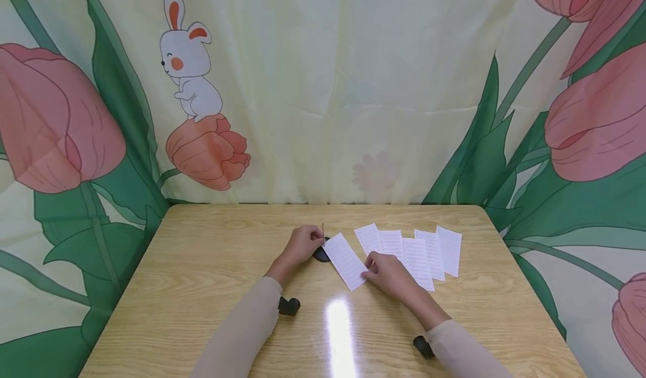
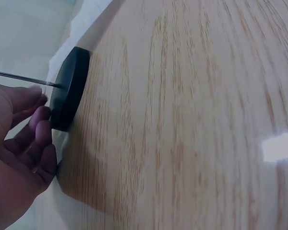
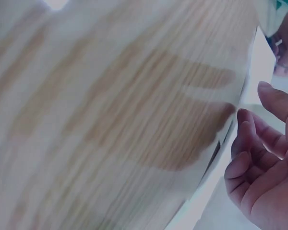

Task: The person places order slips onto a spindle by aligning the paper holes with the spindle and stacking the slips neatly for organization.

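A paper spike with a round black base (image 2: 72,88) and a thin upright rod (image 1: 323,232) stands toward the table's far side. My left hand (image 1: 304,242) is at its left, thumb by the rod and curled fingers at the base's edge. A printed paper slip (image 1: 345,261) slants in front of the base, its upper left corner close by the rod. Whether the rod goes through it I cannot tell. My right hand (image 1: 388,274) pinches the slip's lower right corner between thumb and fingers.
Several more printed slips (image 1: 416,257) lie overlapping in a fan right of the spike, partly behind my right hand. The wooden table (image 1: 202,277) ends at a curtain (image 1: 313,142) with tulips and a rabbit. Light glares off the table (image 1: 339,333) near the front.
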### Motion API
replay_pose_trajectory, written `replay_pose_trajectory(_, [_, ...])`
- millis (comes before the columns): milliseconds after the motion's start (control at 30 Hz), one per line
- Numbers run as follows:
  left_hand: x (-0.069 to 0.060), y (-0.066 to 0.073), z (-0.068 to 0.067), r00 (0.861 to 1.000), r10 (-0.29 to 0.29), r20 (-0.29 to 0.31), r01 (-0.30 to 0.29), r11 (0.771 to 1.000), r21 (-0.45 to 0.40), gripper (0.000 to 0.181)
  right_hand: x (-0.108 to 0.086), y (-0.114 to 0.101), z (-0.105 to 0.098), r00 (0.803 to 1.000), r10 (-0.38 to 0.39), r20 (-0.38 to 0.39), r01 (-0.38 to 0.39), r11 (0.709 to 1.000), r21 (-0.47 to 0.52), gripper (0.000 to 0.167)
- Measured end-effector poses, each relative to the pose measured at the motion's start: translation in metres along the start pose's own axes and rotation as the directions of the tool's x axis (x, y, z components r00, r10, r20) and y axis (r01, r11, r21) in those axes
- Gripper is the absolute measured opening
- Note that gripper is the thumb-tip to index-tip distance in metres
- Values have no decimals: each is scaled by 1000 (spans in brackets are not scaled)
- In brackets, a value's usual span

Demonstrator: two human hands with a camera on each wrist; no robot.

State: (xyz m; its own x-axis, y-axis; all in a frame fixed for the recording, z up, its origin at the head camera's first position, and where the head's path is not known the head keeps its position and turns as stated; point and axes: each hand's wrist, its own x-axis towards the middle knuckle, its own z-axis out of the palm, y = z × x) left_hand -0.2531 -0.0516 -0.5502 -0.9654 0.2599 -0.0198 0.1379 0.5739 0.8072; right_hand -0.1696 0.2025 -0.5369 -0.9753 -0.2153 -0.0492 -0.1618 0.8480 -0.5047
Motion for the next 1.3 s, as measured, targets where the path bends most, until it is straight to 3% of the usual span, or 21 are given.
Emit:
replay_pose_trajectory(200, [-2, -3, -2, 1000, -14, -7, 14, 1000, -6, 5, -6, 20, -14, 999, 0, -42, 0, 1000, 4, 17])
replay_pose_trajectory(467, [-7, -5, -8, 1000, -13, -11, 13, 999, 31, 13, -14, 46, -38, 997, 67, -39, -67, 998, -7, 19])
replay_pose_trajectory(767, [-14, -9, -11, 1000, 28, 10, -28, 1000, 13, 35, -21, 78, -65, 988, 111, -111, -113, 994, -10, 26])
replay_pose_trajectory(1000, [-18, -15, -8, 998, 45, 43, -47, 998, 31, 47, -27, 99, -79, 978, 177, -109, -180, 983, -18, 42])
replay_pose_trajectory(1300, [-20, -16, -6, 997, 44, 61, -46, 998, 41, 59, -36, 121, -94, 965, 236, -112, -236, 972, 10, 46])
